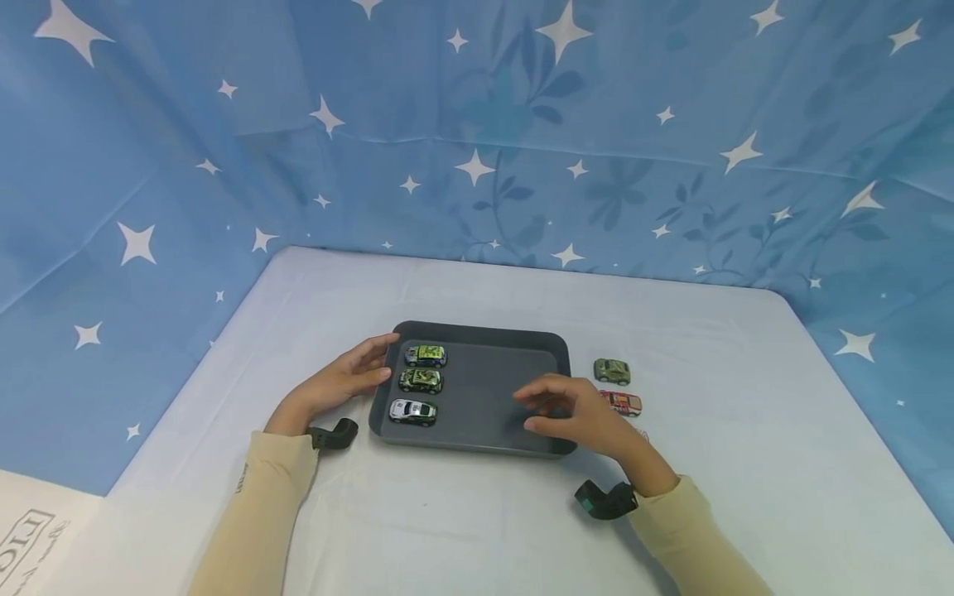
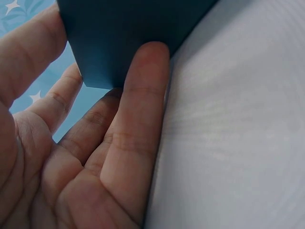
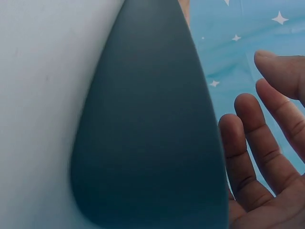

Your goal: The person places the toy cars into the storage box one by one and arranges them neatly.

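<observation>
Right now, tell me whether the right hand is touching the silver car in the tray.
Apart. The head view shows a wide bare stretch of the tray between the right hand's fingertips and the silver car.

Blue cloth [image 1: 417, 91] fills the upper frame and runs down both sides, scattered with white four-pointed stars [image 1: 564, 33] and darker leafy sprays [image 1: 564, 85]; faint creases cross it. Below spreads a white worktop [image 1: 447, 530], its far corners rounded. At lower left, a pale surface [image 1: 37, 495] carries dark lettering [image 1: 22, 538], partly cut off. The light falls soft and fairly even.
</observation>
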Demonstrator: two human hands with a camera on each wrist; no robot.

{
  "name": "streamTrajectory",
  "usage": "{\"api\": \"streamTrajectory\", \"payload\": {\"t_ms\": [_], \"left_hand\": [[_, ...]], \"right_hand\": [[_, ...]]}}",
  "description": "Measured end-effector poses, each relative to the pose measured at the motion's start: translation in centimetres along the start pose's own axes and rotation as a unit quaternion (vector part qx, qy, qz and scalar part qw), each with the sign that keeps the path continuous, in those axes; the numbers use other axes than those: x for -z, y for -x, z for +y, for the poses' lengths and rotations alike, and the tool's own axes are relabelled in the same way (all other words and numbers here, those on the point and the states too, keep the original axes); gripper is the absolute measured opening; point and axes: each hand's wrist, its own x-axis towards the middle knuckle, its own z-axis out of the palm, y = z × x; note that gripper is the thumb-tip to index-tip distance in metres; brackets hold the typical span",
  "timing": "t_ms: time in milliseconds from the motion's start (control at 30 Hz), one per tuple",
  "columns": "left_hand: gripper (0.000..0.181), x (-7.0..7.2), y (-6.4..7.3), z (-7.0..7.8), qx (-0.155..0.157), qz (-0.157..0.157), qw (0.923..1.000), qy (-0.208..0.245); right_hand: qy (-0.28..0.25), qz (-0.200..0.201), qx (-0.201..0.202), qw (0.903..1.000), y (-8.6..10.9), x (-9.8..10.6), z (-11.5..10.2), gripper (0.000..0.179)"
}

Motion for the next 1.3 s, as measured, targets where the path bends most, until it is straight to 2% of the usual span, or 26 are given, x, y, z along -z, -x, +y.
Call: {"api": "streamTrajectory", "payload": {"t_ms": [233,400,800,1300], "left_hand": [[0.072,0.1,0.1,0.1,0.004,0.000,1.0000,0.001],[0.073,0.0,0.1,0.1,0.002,-0.001,1.0000,0.004],[0.072,-0.1,0.1,0.2,0.000,-0.001,1.0000,0.006],[0.072,-0.1,0.2,0.0,-0.006,0.002,1.0000,0.003]], "right_hand": [[0.019,0.016,0.042,0.9988,0.9,1.0,0.2,0.031],[0.030,0.025,0.045,0.9982,1.7,1.8,0.1,0.032],[0.042,0.058,0.014,0.9973,2.8,3.4,0.7,0.031],[0.035,0.106,-0.058,0.9921,4.4,6.1,0.7,0.035]]}}
